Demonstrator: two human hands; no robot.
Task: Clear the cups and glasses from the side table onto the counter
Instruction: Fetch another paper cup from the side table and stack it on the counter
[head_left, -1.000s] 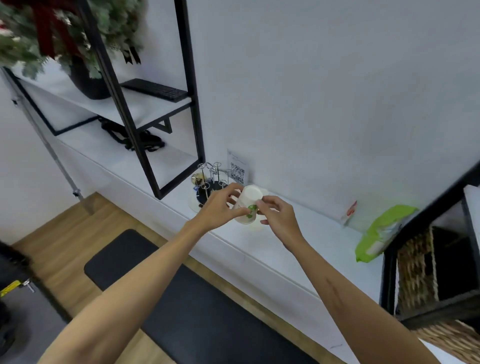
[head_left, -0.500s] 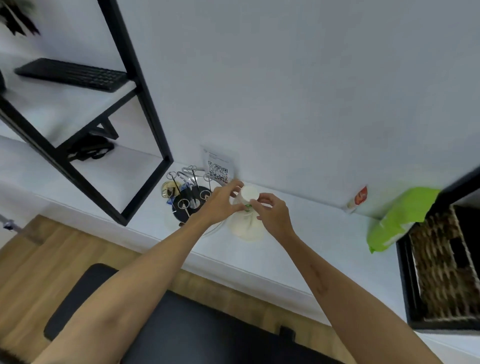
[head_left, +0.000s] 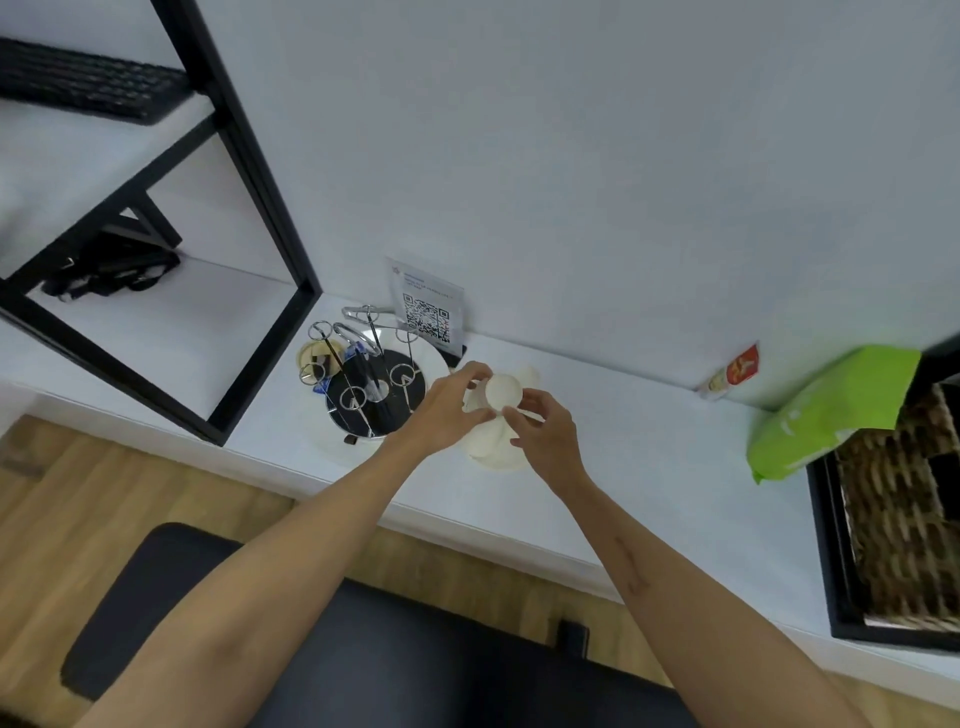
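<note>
The long white desk (head_left: 649, 457) against the wall carries a round white saucer (head_left: 493, 449). Above it, left hand (head_left: 447, 410) and right hand (head_left: 545, 436) pinch a small white cup (head_left: 503, 391) with curled fingers (head_left: 475, 370). Best lowered level and centred, then released.

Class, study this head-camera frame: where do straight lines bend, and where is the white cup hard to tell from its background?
Head view: the black shelf frame leans and the counter edge bows, typical of a wide-angle lens; the white cup, held between left hand and right hand, blends into the pale counter under soft, even light.
</note>
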